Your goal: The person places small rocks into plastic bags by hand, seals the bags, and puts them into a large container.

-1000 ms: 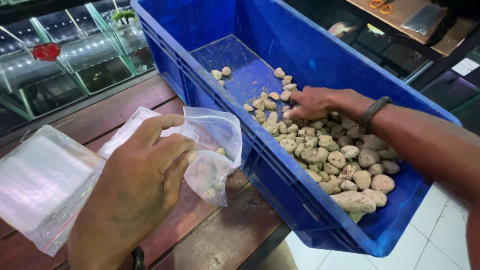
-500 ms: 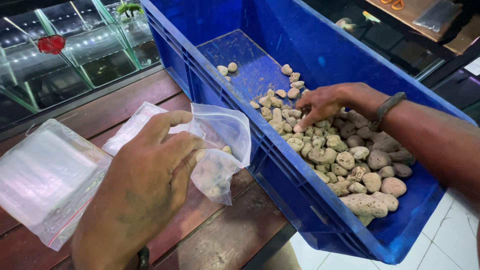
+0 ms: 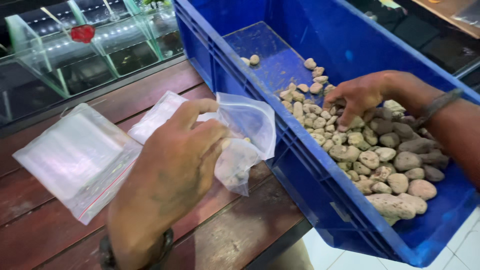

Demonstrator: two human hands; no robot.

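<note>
1. Since half a second ago, the right hand [image 3: 361,98] has stayed on the stone pile at about the same spot; its fingers remain curled down among the stones [image 3: 372,157]. Whether it grips any, I cannot tell.
2. The left hand [image 3: 175,165] is unchanged: fingers and thumb pinch the clear plastic bag [image 3: 245,145] at its mouth, holding it open just outside the wall of the blue crate [image 3: 300,165].
3. The bag is thin, glossy, crinkled film; a few pale stones sit in its bottom.
4. The stones are rough, porous, beige to grey, irregularly rounded, and range from pebbles to fist-like lumps.
5. The crate is rigid moulded plastic with a ribbed wall and a dusty floor.
6. A flat stack of clear zip bags [image 3: 75,155] lies on the dark, worn wooden planks [image 3: 240,230].
7. Glass tanks [image 3: 60,55] stand behind.
</note>
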